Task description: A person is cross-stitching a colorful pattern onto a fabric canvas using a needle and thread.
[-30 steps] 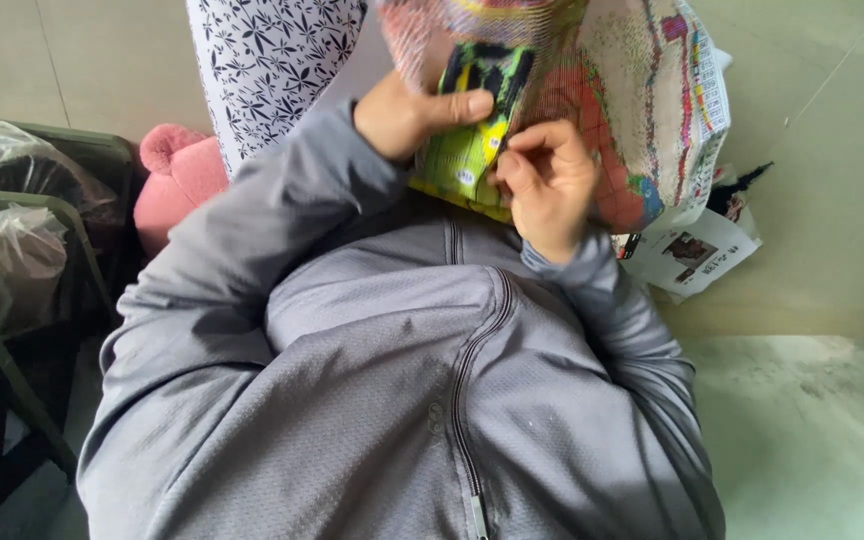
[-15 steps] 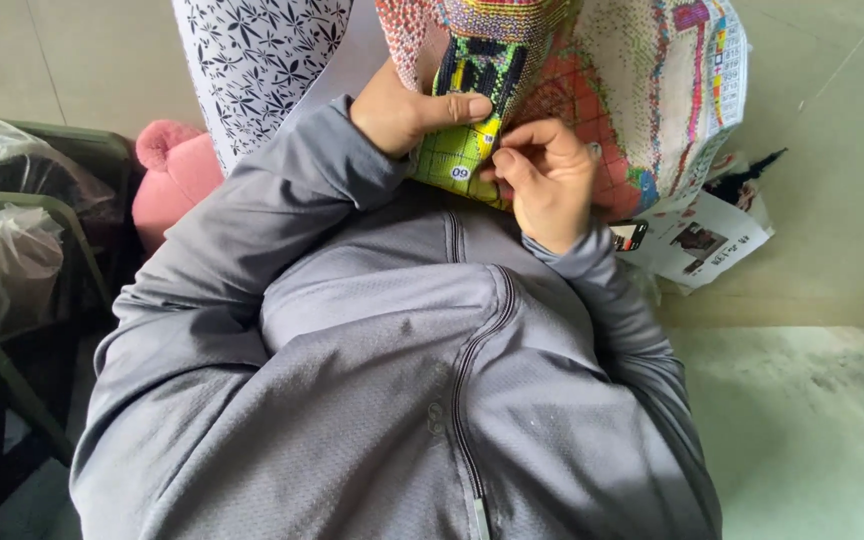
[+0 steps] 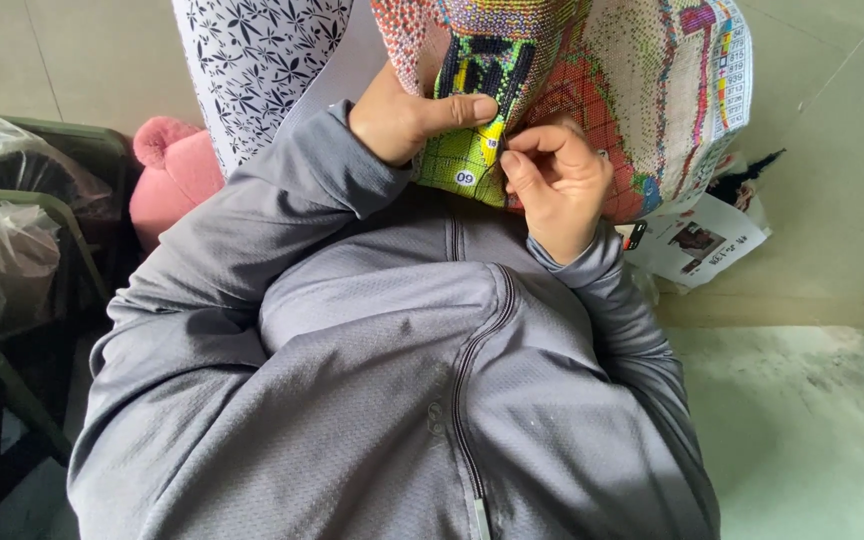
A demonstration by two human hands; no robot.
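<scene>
the right hand (image 3: pixel 557 190) is pinched shut, thumb and forefinger pressed together at the lower edge of the multicoloured cross-stitch canvas with its grid of stitched squares (image 3: pixel 592 90); whatever is in the pinch, a needle or thread, is too small to make out. just beside it the left hand (image 3: pixel 407 118) clamps the same cloth, its thumb laid flat across the green and yellow stitched patch, fingers hidden behind the fabric. against half a second ago the two hands sit in much the same spot, the pinch a touch nearer the left thumb, which reads as a stitch being worked at that edge rather than finished. the canvas is held up in front of the chest, above the grey zip-up jacket (image 3: pixel 402 400); its long axis runs roughly left to right across the view, with the worked edge pointing down toward the person. behind it hang a black-and-white leaf-print cloth (image 3: pixel 252 60) and a pink plush thing (image 3: pixel 177 170), with a printed paper sheet (image 3: pixel 697 240) on the floor to the right.
</scene>
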